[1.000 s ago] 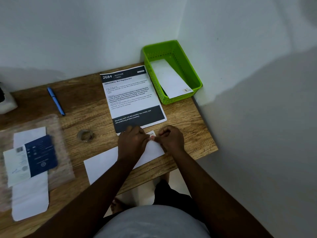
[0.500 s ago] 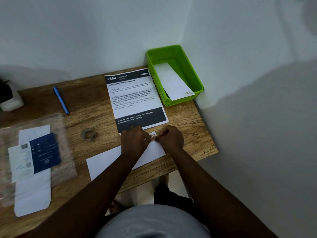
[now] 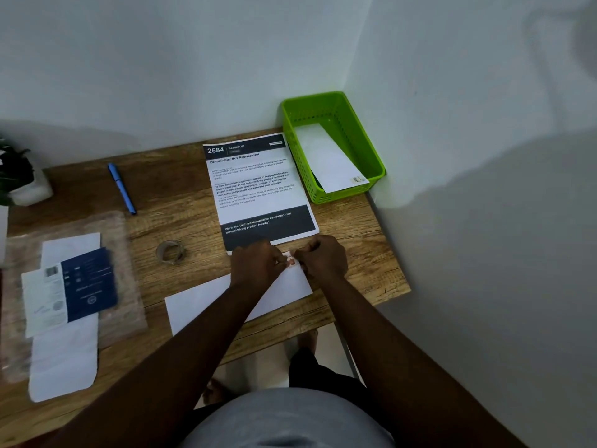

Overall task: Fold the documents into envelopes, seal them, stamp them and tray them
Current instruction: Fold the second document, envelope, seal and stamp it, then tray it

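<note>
Envelope (image 3: 206, 300) lies slantwise (right end farther), both hands' fingers (image 3: 280, 260) pinching its corner stamp (image 3: 289, 260).

I see bare wood at nine o'clock of my hands; tape roll (image 3: 170, 252) and pen (image 3: 121, 188) stand beyond it.

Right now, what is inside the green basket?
Inside the green basket lies one white envelope, its near end propped against the front wall, with a small stamp at that end's corner. Whatever lies beneath the envelope is covered and cannot be seen.
</note>
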